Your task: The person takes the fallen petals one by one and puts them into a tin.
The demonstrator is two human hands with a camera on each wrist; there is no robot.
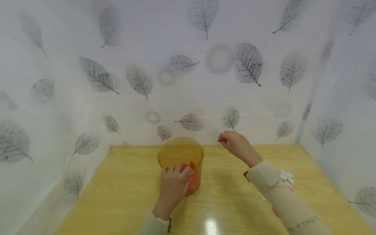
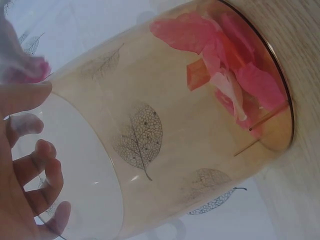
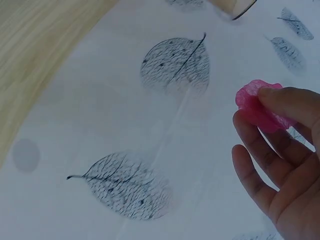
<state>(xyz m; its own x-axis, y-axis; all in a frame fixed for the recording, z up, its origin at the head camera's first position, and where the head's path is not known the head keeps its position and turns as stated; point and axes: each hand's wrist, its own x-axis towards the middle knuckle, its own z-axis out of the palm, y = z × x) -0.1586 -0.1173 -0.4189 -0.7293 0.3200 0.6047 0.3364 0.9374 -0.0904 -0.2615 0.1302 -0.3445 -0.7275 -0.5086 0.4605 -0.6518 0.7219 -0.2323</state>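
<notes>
An amber see-through container [image 1: 180, 147] with a round open top stands on the table. My left hand [image 1: 173, 186] holds its near rim, fingers curled over the edge. In the left wrist view the thumb [image 2: 27, 97] lies at the rim. Pink and orange petals [image 2: 225, 60] lie in the bottom of the container [image 2: 115, 190], with thin stems beside them. My right hand [image 1: 238, 147] is raised to the right of the container, above the table. It pinches a crinkled pink petal [image 3: 262, 107] between thumb and fingertips, its other fingers loosely bent.
On the right of the wooden table [image 1: 129, 192], a white flower [image 1: 286, 176] and some pink pieces lie beside and partly under the right sleeve [image 1: 282, 195]. A pale leaf-printed sheet [image 1: 188, 91] encloses the table at the back and both sides.
</notes>
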